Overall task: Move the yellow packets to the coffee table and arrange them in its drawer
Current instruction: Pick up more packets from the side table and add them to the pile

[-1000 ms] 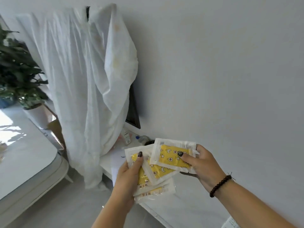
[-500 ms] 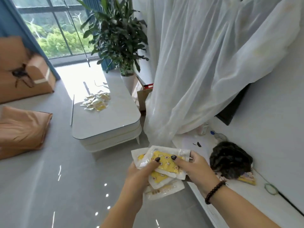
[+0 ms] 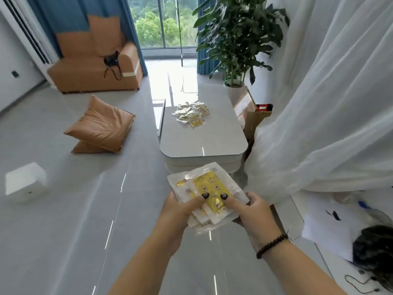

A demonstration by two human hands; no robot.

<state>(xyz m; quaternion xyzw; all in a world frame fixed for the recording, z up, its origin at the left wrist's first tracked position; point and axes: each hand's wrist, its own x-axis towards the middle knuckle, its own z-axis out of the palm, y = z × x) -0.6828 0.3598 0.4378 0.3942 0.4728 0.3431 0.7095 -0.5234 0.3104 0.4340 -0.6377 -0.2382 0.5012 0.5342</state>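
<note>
- While both hands hold it above the floor, short of the coffee table's [image 3: 204,143] near end, the fanned stack of yellow packets [image 3: 207,193] lies tilted.
- Left hand [image 3: 180,208]: fingers curled under the stack, thumb pinching down on top.
- Right hand [image 3: 252,211]: same pinch, thumb beside the left thumb on the top packet; beaded bracelet [image 3: 272,244] at the wrist.
- Top packet: clear wrapper, yellow insert with small cartoon figures; no writing legible.
- Pile of packets [image 3: 191,113] lies near the tabletop's far end.
- Drawer front [image 3: 161,119] stands out along the table's left edge.
</note>
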